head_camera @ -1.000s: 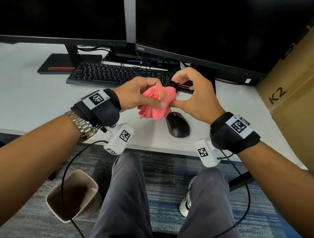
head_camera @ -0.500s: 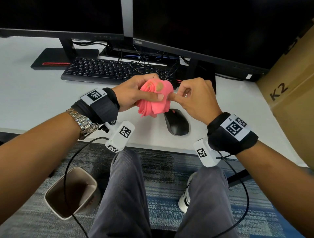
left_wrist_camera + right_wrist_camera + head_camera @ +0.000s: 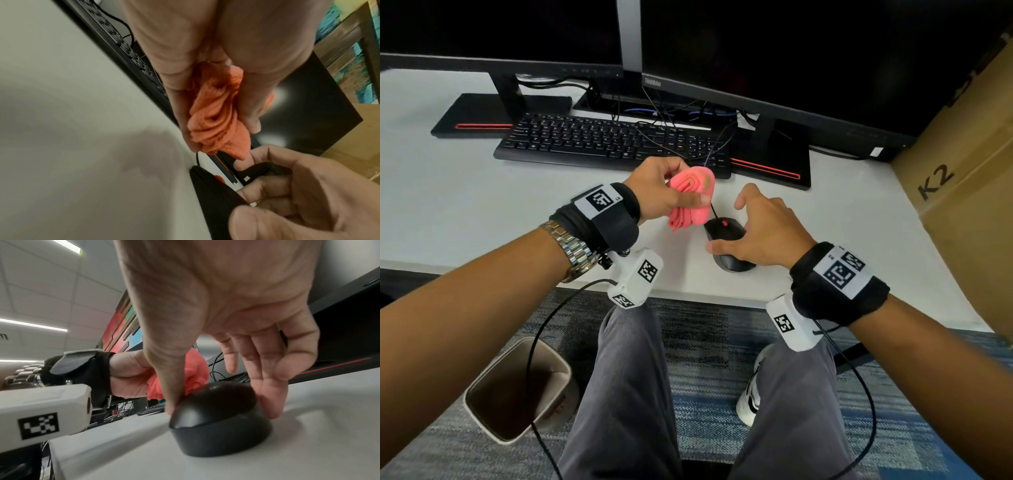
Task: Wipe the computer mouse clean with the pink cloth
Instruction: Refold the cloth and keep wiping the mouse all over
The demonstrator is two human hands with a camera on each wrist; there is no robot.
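The black computer mouse [image 3: 732, 264] lies on the white desk [image 3: 482, 212] near its front edge, red wheel showing. My right hand [image 3: 726, 226] sits over it; in the right wrist view the thumb [image 3: 170, 402] presses the mouse's [image 3: 220, 415] left side and the fingers [image 3: 269, 402] its right side. Just left of and above the mouse, my left hand [image 3: 688, 183] grips the bunched pink cloth [image 3: 690, 205], which hangs between thumb and fingers [image 3: 213, 116]. The cloth is clear of the mouse.
A black keyboard [image 3: 613, 140] and two dark monitors [image 3: 756, 51] on stands stand behind the hands, with loose cables between them. The mouse cable [image 3: 714, 212] runs back past the cloth. A cardboard box [image 3: 962, 171] stands at right. A waste bin [image 3: 517, 387] is on the floor.
My right hand has let go of the cloth and dropped onto the mouse. The left hand keeps the cloth bunched and has stayed about where it was.
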